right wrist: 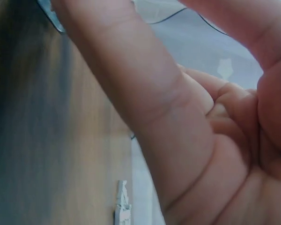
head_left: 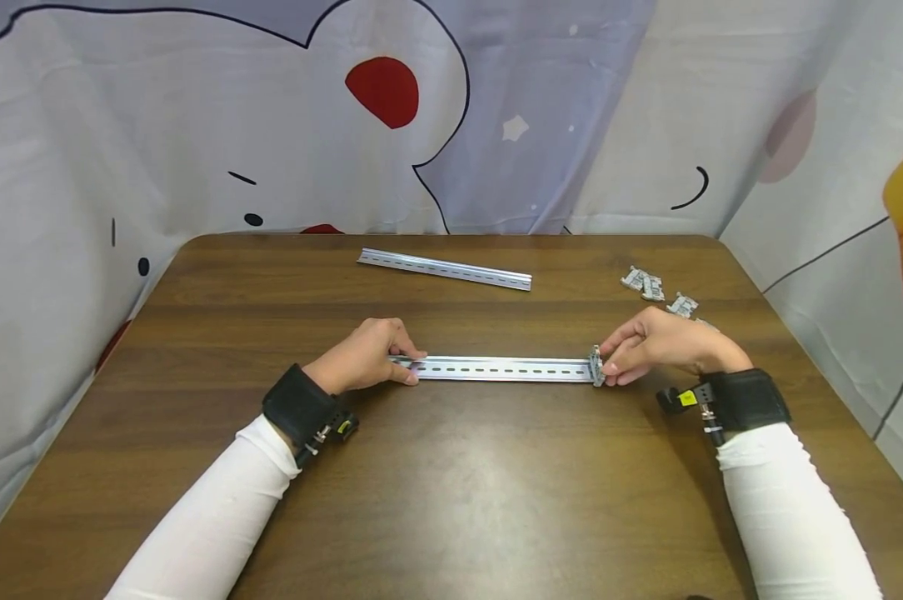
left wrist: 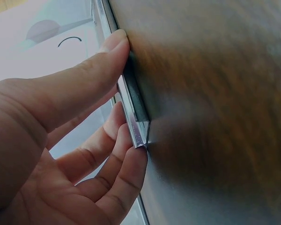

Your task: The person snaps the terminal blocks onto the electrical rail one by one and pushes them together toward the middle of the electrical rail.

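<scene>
A slotted metal DIN rail [head_left: 504,369] lies crosswise on the table in front of the person. At its left end the left hand [head_left: 369,354] pinches it, thumb on the near edge and fingers on the far edge. The left wrist view shows the thumb along one side of the rail [left wrist: 135,105] and the fingertips at its end. A small, thin grey rail clip [head_left: 596,366] stands upright across the rail's right end. The right hand [head_left: 654,343] holds this clip between thumb and fingers. In the right wrist view the hand's own fingers hide most of the clip.
A second, similar metal rail [head_left: 446,269] lies farther back, slightly slanted. Several loose grey clips [head_left: 652,287] lie at the back right, beyond the right hand. A patterned cloth [head_left: 271,125] hangs behind the wooden table [head_left: 451,492].
</scene>
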A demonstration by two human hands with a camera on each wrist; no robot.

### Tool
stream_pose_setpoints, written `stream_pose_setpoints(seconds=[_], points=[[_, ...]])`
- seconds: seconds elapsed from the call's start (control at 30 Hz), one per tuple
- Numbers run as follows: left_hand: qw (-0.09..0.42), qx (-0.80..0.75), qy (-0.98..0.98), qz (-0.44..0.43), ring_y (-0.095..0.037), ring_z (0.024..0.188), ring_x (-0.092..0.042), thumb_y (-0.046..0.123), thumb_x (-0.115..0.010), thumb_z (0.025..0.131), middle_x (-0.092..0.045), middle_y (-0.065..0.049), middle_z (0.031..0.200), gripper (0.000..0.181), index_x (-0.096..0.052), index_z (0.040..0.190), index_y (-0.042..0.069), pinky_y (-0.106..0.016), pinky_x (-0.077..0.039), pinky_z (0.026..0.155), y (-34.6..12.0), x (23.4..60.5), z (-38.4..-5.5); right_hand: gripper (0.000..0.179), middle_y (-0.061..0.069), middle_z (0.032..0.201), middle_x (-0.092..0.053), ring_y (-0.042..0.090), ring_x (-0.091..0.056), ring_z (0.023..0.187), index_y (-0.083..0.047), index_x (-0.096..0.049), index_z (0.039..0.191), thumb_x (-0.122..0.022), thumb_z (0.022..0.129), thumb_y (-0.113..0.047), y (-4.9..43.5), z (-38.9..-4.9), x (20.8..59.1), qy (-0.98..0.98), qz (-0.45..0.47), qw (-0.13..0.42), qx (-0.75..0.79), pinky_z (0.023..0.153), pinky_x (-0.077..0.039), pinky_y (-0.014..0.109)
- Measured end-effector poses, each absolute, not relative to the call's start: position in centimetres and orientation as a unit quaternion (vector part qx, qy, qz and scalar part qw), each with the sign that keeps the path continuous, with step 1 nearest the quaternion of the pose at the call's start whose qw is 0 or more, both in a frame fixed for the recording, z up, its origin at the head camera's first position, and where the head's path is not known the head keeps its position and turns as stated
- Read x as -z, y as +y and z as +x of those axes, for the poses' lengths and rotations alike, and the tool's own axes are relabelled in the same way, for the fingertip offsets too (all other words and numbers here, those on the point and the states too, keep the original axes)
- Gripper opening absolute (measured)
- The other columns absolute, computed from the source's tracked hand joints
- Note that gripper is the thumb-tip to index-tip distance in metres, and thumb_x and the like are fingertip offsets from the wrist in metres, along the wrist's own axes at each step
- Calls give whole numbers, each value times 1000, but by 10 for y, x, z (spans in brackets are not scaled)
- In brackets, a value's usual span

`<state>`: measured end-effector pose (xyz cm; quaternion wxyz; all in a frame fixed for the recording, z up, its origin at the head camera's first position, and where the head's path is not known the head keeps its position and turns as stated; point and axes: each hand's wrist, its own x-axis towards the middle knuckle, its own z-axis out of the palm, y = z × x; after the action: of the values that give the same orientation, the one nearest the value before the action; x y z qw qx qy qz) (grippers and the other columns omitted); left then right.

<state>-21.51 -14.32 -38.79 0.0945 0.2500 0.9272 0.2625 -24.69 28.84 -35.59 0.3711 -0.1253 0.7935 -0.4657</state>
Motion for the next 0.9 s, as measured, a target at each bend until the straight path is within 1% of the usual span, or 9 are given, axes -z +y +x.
stream_pose_setpoints(seconds=[0.4, 0.6, 0.73, 0.9], points=[[98, -265, 926, 249, -21, 90, -58, 21, -86, 74, -63, -4, 97, 38, -76, 109, 12, -35, -48, 79, -143, 389, -215, 46, 27, 102, -69, 37, -70, 94, 19, -54, 119, -74, 85, -5, 285, -244, 359, 792, -111, 371, 472, 83, -54, 45], [101, -267, 927, 242, -20, 91, -58, 20, -86, 74, -62, -3, 96, 38, -76, 110, 12, -36, -49, 80, -142, 387, -214, 51, 27, 100, -70, 38, -69, 94, 20, -50, 123, -74, 85, -4, 284, -245, 363, 791, -108, 363, 481, 84, -53, 45], [100, -269, 927, 241, -20, 91, -58, 20, -86, 73, -62, -3, 97, 39, -76, 110, 12, -35, -49, 80, -143, 386, -214, 53, 26, 101, -70, 37, -69, 95, 20, -46, 127, -72, 86, -3, 279, -247, 367, 777, -109, 367, 500, 85, -53, 45], [98, -272, 926, 244, -21, 92, -58, 20, -86, 74, -62, -3, 97, 39, -75, 111, 12, -35, -49, 80, -144, 387, -213, 53, 26, 100, -70, 37, -69, 94, 21, -45, 127, -71, 87, -1, 268, -247, 371, 766, -119, 366, 516, 85, -53, 45]])
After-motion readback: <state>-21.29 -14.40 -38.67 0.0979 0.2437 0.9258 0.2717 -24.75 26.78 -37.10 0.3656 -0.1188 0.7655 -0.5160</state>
